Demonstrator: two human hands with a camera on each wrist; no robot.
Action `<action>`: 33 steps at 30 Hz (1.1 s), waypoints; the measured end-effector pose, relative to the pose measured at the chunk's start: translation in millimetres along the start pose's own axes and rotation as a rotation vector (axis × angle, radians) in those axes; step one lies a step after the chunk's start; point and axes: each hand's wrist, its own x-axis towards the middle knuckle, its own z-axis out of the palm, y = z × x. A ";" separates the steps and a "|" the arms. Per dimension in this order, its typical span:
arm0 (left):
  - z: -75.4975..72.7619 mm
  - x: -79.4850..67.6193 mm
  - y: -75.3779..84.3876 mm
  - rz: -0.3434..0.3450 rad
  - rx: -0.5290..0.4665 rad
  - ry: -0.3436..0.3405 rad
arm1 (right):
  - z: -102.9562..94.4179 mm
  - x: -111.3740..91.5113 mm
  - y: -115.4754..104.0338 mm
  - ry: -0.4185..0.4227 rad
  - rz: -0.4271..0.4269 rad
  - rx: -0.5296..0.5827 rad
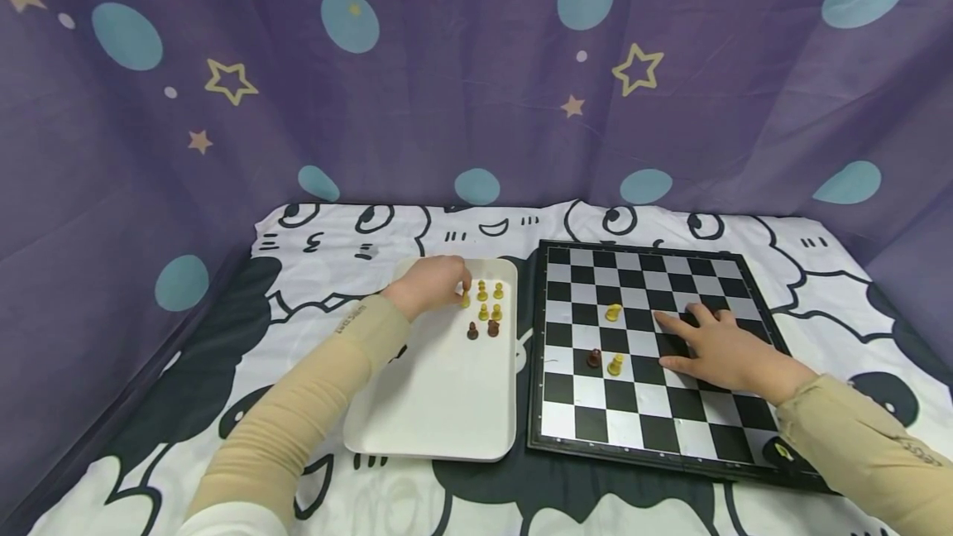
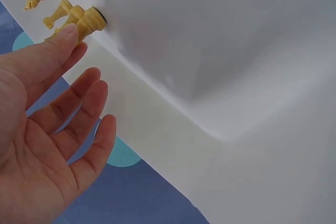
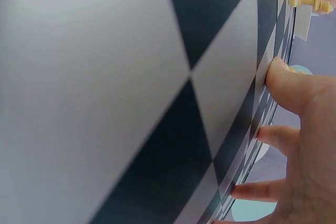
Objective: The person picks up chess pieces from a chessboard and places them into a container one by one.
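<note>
My left hand (image 1: 432,281) is over the far part of a white tray (image 1: 439,404). Its thumb and index finger pinch a yellow chess piece (image 2: 92,20) whose top is hidden by the fingers; the other fingers are loosely bent. Beside it in the tray stand several yellow chess pieces (image 1: 482,292) and two dark brown chess pieces (image 1: 472,331). My right hand (image 1: 725,354) rests spread on the right half of a black-and-white chessboard (image 1: 653,398), fingertips touching the squares, holding nothing.
On the board's left half are a yellow piece (image 1: 613,313), a dark brown piece (image 1: 593,359) and another yellow piece (image 1: 615,365). A small round dark item (image 1: 782,452) lies near the board's near right corner. Behind the cartoon-print cloth (image 1: 476,230) hangs a purple curtain (image 1: 476,89).
</note>
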 end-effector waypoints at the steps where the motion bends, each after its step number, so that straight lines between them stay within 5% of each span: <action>1: -0.1 -0.3 0.2 -0.001 -0.001 0.000 | 0.1 0.1 0.1 0.001 -0.001 0.001; 19: -1.1 -3.2 -2.9 0.012 -0.005 0.016 | 1.2 -0.1 1.2 -0.003 -0.007 0.012; 33: -15.7 -8.3 -1.5 0.031 -0.021 0.031 | 0.4 -0.1 1.6 -0.006 -0.004 0.025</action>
